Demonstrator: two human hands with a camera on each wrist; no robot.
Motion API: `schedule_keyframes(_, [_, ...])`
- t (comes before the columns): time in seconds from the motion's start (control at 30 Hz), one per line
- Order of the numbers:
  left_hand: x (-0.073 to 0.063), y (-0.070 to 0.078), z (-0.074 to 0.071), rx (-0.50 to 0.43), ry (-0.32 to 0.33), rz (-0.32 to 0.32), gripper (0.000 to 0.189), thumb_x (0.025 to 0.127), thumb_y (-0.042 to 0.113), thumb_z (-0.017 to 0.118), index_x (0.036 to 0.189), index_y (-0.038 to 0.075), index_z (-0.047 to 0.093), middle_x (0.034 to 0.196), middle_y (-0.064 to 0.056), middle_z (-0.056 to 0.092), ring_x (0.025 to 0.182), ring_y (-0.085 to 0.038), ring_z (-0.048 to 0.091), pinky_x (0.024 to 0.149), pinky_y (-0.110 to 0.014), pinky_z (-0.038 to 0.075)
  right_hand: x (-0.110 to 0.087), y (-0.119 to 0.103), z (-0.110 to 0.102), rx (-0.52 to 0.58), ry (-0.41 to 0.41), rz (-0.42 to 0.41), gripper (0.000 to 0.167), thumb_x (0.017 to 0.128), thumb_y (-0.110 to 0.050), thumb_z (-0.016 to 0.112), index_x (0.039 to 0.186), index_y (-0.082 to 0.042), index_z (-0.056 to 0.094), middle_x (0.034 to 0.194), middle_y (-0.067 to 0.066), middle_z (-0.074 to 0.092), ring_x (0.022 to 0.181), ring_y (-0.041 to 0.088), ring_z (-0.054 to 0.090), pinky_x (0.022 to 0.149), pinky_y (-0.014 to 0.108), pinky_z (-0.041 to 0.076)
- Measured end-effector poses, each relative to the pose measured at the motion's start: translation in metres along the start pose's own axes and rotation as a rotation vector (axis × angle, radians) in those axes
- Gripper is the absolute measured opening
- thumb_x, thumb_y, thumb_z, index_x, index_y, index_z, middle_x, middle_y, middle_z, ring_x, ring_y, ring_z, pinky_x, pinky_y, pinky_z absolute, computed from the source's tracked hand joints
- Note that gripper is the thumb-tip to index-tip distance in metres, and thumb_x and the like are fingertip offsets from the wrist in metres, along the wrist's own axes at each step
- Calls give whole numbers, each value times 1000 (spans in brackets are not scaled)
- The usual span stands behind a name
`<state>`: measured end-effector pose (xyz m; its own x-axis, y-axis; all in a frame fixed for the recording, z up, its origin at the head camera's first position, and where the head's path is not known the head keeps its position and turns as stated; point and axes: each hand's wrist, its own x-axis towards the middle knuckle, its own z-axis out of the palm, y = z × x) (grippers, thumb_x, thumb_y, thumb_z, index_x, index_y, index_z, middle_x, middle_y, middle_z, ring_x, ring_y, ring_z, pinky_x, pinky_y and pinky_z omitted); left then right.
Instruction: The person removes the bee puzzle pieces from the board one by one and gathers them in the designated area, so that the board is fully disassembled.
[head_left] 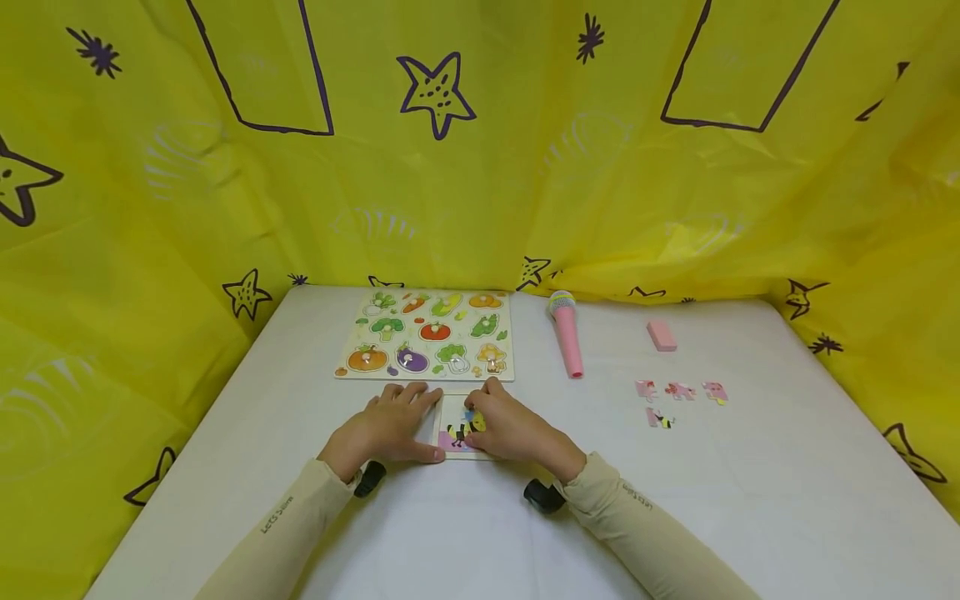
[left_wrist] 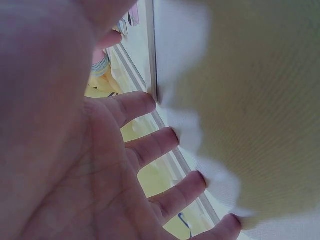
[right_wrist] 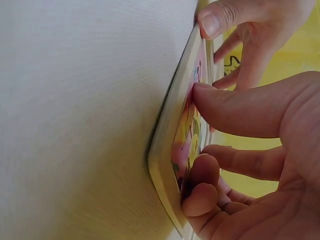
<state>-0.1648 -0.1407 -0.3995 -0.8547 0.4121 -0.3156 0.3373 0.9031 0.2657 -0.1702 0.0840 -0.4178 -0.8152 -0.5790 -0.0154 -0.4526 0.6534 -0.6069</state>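
A small jigsaw frame (head_left: 439,417) with a pale rim lies flat between both hands; part of a bee picture on pink fills its lower part. My left hand (head_left: 390,425) rests along the frame's left side, fingers spread, its thumb at the near left corner. From the right, my right hand (head_left: 517,427) reaches over the frame, thumb and bent fingers about a yellow-and-black puzzle piece (head_left: 477,423). In the right wrist view, thumb and fingertips touch the picture (right_wrist: 192,130). The right hand hides the frame's right side.
Behind the frame lies a vegetable peg puzzle board (head_left: 435,332). A pink toy microphone (head_left: 567,337) and a pink block (head_left: 662,336) lie at the back. Several loose puzzle pieces (head_left: 680,391) lie to the right. A yellow curtain (head_left: 480,183) borders the white table (head_left: 750,517).
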Motion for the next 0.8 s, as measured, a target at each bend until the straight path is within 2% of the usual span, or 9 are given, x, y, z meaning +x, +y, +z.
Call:
schedule_keyframes(0.4, [1,-1,0,13,1,11,98,91,55,83,165,9,40,168,-19,34,148,-53,32,118,-72,29,5,-2,-3,0,-65,31,34,95,-8,82,125,0,68,117,18,51,102,29,61,96,46,54])
schedule_keyframes(0.8, [0,0,0,9,2,7,98,90,54,84,165,8,40,167,-20,35,148,-52,32,118,-72,29,3,-1,-1,21,-25,9,33,93,-5,83,120,-3,63,115,17,49,98,30,60,92,47,54])
